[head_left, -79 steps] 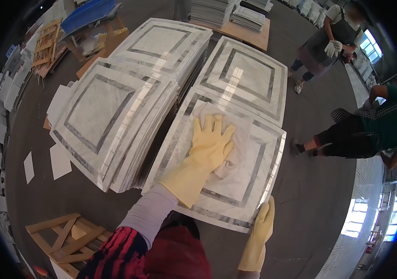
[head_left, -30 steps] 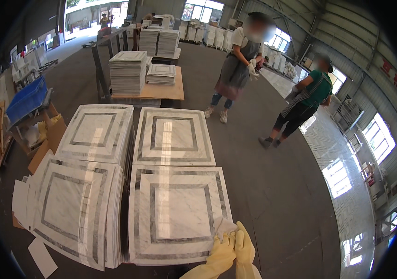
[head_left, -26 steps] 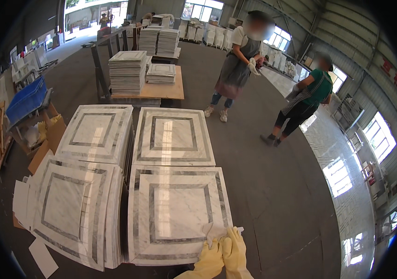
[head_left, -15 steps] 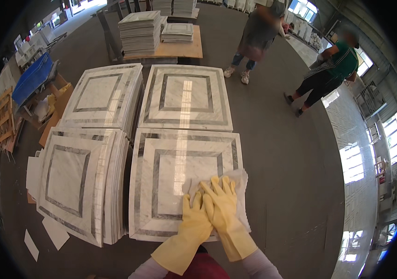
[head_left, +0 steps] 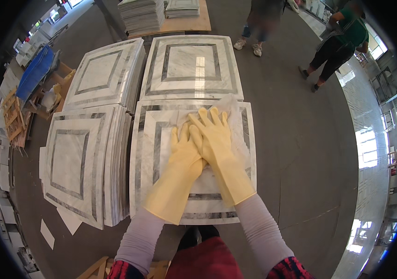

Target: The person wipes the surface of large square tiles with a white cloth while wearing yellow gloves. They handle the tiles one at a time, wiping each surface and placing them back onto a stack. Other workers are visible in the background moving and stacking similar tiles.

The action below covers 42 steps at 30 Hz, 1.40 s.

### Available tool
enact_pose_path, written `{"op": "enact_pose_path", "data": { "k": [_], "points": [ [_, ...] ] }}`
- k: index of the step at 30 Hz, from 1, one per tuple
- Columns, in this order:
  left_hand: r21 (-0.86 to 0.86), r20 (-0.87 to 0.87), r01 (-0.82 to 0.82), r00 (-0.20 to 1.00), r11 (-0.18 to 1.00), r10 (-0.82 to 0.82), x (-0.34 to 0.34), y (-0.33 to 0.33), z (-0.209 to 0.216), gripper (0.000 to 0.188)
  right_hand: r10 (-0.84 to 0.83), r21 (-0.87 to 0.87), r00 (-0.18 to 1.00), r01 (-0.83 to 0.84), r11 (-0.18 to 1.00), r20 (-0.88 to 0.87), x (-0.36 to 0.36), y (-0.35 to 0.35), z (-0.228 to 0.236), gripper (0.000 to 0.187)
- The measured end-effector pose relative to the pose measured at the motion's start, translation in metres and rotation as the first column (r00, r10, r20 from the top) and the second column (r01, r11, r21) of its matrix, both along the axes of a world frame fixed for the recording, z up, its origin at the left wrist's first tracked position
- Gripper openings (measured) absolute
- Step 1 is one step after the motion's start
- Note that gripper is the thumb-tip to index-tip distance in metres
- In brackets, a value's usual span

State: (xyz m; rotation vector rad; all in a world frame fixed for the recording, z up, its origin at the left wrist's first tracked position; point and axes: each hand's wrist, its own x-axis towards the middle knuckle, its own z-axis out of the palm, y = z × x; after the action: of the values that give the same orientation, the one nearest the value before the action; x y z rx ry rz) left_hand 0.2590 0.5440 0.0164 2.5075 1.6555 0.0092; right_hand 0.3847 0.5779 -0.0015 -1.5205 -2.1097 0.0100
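I have both of the wearer's hands in view, in yellow rubber gloves, laid out flat rather than gripping. The right hand (head_left: 216, 132) has its fingers spread on a thin whitish cloth (head_left: 241, 132), which lies over the upper right part of a square marble panel (head_left: 217, 208). The left hand (head_left: 185, 148) rests just beside it, fingers extended, the two gloves touching near the thumbs — how far the cloth runs beneath the left one I can't tell. The panel sits directly in front of the wearer, pale with dark grey inlaid bands, nearest of the right-hand pair.

Beyond it I see a second banded panel (head_left: 191, 65), with a streak of window light across it. To the left, past a narrow gap, stand a near panel stack (head_left: 70, 160) and a far panel stack (head_left: 105, 69), their layered edges showing. White sheets (head_left: 47, 234) lie on the floor at lower left, and a blue tub (head_left: 36, 72) stands farther up that side. More tile stacks (head_left: 141, 16) sit on a wooden board at the top. On the right I get two co-workers — one in pale sneakers (head_left: 257, 49), cut off by the upper edge, the other in a green top (head_left: 351, 30).
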Motion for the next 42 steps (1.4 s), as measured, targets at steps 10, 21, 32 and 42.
{"op": "enact_pose_path", "data": {
  "k": [10, 21, 32, 42],
  "points": [
    [-0.111, -0.004, -0.421, 0.906, 0.900, 0.424, -0.106, -0.221, -0.039, 0.084, 0.364, -0.118, 0.919, -0.382, 0.917, -0.150, -0.134, -0.172, 0.014, 0.048],
    [0.227, 0.213, -0.119, 0.975, 0.967, 0.069, -0.125, -0.202, 0.039, 0.072, 0.135, -0.174, 0.709, -0.345, 0.922, -0.692, -0.092, -0.197, 0.062, 0.043],
    [0.013, 0.269, -0.465, 0.854, 0.885, 0.445, -0.124, -0.145, 0.020, 0.058, -0.590, -0.709, 0.582, 0.031, 0.704, -0.560, 0.139, -0.377, 0.115, 0.048],
    [0.134, 0.324, -0.791, 0.604, 0.597, 0.728, -0.091, -0.147, -0.017, 0.060, -0.793, -0.805, 0.465, 0.242, 0.542, -0.394, 0.365, -0.531, 0.014, 0.051]
  ]
}}
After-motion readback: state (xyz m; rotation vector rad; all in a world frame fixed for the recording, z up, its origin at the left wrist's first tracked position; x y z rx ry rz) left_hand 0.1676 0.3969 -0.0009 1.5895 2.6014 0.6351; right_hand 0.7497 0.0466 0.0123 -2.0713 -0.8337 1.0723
